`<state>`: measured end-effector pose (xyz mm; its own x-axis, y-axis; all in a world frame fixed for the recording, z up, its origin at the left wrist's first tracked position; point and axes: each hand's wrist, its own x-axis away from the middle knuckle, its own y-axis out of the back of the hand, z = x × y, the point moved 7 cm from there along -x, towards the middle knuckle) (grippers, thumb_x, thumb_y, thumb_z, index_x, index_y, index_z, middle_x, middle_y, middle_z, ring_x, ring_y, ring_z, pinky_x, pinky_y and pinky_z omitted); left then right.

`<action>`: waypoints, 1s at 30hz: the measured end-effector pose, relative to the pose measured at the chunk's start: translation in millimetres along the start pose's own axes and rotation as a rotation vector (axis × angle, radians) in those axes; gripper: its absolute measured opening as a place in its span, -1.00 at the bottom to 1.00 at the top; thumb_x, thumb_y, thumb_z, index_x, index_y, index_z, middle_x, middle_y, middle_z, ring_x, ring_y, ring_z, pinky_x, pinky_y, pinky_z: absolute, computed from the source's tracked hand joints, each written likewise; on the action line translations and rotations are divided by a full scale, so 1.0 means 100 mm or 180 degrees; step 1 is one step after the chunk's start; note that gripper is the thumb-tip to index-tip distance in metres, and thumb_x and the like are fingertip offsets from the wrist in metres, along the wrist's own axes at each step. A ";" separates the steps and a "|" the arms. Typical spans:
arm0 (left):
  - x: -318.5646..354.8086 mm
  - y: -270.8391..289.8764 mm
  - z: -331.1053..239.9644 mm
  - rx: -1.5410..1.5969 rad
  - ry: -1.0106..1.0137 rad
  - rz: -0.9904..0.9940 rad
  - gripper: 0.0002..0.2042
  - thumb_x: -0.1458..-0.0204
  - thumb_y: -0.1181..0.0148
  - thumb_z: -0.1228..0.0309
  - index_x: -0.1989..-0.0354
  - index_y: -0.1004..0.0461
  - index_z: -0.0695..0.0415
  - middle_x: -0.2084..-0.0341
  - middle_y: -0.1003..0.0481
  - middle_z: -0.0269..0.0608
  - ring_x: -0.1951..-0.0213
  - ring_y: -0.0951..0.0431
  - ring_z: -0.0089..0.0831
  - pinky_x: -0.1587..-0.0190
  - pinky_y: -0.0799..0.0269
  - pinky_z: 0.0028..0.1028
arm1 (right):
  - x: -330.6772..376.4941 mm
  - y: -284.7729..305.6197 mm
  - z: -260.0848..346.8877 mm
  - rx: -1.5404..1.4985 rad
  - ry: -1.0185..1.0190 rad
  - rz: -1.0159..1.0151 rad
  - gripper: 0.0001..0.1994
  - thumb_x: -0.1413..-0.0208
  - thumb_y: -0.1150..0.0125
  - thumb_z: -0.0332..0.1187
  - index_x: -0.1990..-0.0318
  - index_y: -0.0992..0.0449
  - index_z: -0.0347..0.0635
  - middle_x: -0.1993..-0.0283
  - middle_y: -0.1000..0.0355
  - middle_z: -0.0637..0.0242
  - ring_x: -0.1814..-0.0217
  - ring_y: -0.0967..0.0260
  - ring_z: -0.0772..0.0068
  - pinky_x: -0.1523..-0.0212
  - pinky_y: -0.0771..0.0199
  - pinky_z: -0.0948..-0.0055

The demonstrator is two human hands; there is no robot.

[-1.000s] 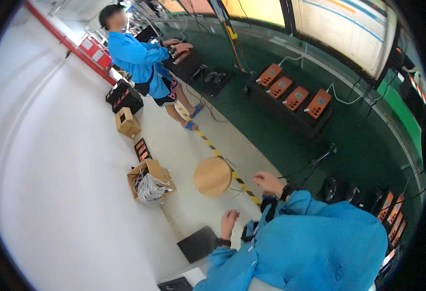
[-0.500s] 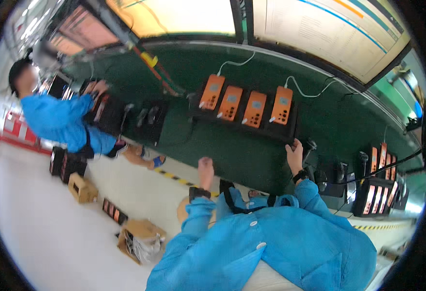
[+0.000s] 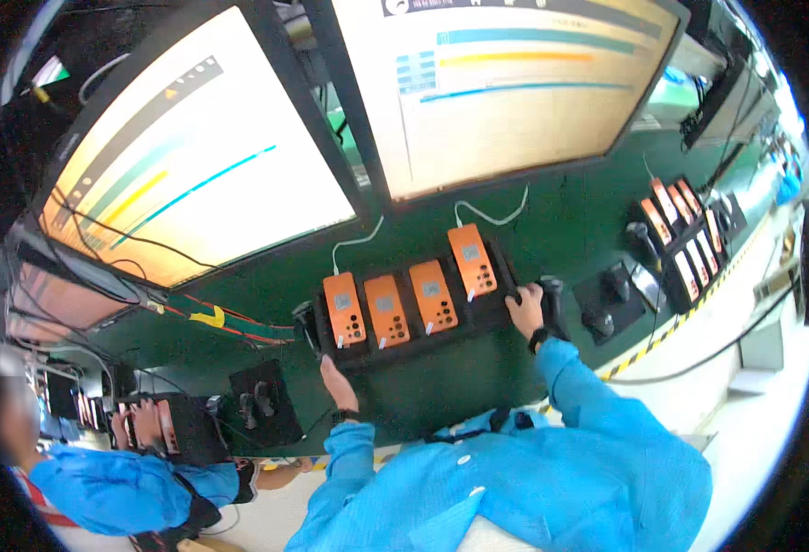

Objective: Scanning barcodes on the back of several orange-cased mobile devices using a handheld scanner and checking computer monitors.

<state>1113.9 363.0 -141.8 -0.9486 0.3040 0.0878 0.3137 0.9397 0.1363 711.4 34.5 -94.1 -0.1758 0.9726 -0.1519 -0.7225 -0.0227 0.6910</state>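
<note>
A black tray [image 3: 404, 351] lies on the green bench, holding several orange phones [image 3: 388, 309] with their camera sides up. White cables run to the top ends of the leftmost phone [image 3: 344, 307] and the rightmost phone [image 3: 472, 258]. At the tray's near left corner is my left hand [image 3: 339, 384], its fingers stretched out against the edge. My right hand [image 3: 526, 311] has its fingers curled over the tray's right end, next to a black handheld device [image 3: 552, 293].
Two lit monitors [image 3: 515, 101] stand behind the tray. At the right are a black mat [image 3: 598, 299] and another tray of phones [image 3: 693, 267]. To the left, a co-worker in blue [image 3: 119, 488] handles a phone; a dark mat [image 3: 262, 396] lies between us.
My view has swung up and left, showing more of the monitors. My left hand has moved forward from the bench's near edge to the tray's left corner. My right hand stays at its right end.
</note>
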 end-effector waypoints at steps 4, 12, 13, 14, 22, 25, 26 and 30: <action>0.07 -0.16 -0.35 -0.0448 0.0330 0.0263 -0.50 -0.20 0.04 0.09 -0.05 -0.39 0.35 0.01 -0.43 0.12 0.01 -0.43 -0.08 -0.01 -0.29 -0.27 | 0.02 0.05 0.00 0.0644 0.0181 -0.0049 -0.65 -0.06 -0.12 -0.26 0.10 -0.38 -0.37 -0.09 -0.27 -0.20 -0.09 -0.27 -0.18 -0.10 -0.30 0.09; 0.16 -0.35 -0.59 -0.1306 -0.0036 0.0615 -0.51 -0.19 0.06 0.06 0.08 -0.45 0.34 0.22 -0.51 0.17 0.14 -0.49 0.06 0.10 -0.34 -0.20 | -0.12 0.10 -0.14 0.0824 -0.0882 0.0694 -0.54 -0.17 -0.03 -0.19 -0.10 -0.24 -0.32 0.12 -0.42 -0.26 0.04 -0.35 -0.27 0.04 -0.36 0.02; 0.15 -0.38 -0.61 -0.1309 0.0029 0.0728 -0.50 -0.19 0.06 0.05 0.08 -0.44 0.34 0.24 -0.51 0.17 0.16 -0.49 0.07 0.12 -0.34 -0.19 | -0.15 0.12 -0.14 0.0713 -0.0824 0.0708 -0.53 -0.17 -0.04 -0.18 -0.11 -0.23 -0.33 0.12 -0.42 -0.26 0.04 -0.35 -0.28 0.04 -0.36 0.02; -0.01 -0.37 -0.54 -0.1567 -0.0214 0.0631 -0.48 -0.18 0.07 0.01 0.14 -0.45 0.34 0.28 -0.51 0.14 0.17 -0.50 0.03 0.14 -0.34 -0.19 | -0.21 0.07 -0.10 0.0570 -0.0734 0.0730 -0.52 -0.16 -0.04 -0.17 -0.12 -0.22 -0.33 0.12 -0.42 -0.26 0.03 -0.35 -0.29 0.04 -0.36 0.03; -0.27 -0.46 -0.31 -0.1188 0.0388 0.1159 -0.44 -0.16 0.08 -0.07 0.12 -0.48 0.29 0.20 -0.51 0.09 0.13 -0.48 0.02 0.11 -0.33 -0.19 | -0.37 -0.06 -0.31 0.0315 -0.0671 0.0747 -0.49 -0.11 -0.10 0.01 0.06 -0.39 -0.34 0.08 -0.44 -0.15 -0.04 -0.36 -0.13 -0.01 -0.35 0.13; -0.16 -0.39 -0.50 -0.1414 0.0358 0.0969 -0.42 -0.16 0.08 -0.07 0.08 -0.47 0.31 0.19 -0.50 0.15 0.11 -0.46 0.07 0.09 -0.33 -0.18 | -0.32 -0.02 -0.20 0.0450 -0.0997 0.0823 -0.44 -0.12 -0.08 0.02 -0.01 -0.36 -0.39 0.03 -0.41 -0.19 -0.07 -0.34 -0.11 -0.03 -0.34 0.14; -0.14 -0.36 -0.55 -0.1523 0.0330 0.0914 -0.41 -0.16 0.08 -0.08 0.07 -0.46 0.32 0.19 -0.50 0.16 0.10 -0.46 0.08 0.08 -0.33 -0.17 | -0.27 -0.02 -0.17 0.0403 -0.1116 0.0959 -0.39 -0.13 -0.07 0.02 -0.09 -0.28 -0.41 -0.04 -0.36 -0.19 -0.13 -0.30 -0.09 -0.08 -0.31 0.17; 0.00 -0.27 -0.43 -0.1306 0.0447 0.0874 -0.41 -0.17 0.09 -0.06 0.03 -0.44 0.32 0.16 -0.49 0.19 0.05 -0.45 0.10 0.06 -0.32 -0.18 | -0.11 0.08 -0.27 0.0463 -0.1264 0.1108 -0.30 -0.15 -0.05 0.01 -0.23 -0.15 -0.45 -0.17 -0.26 -0.22 -0.23 -0.22 -0.06 -0.18 -0.24 0.22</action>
<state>1107.3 331.1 -103.3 -0.8231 0.4806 0.3026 0.5677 0.6805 0.4633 689.8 17.6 -106.1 -0.1017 0.9265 0.3622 -0.5619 -0.3539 0.7476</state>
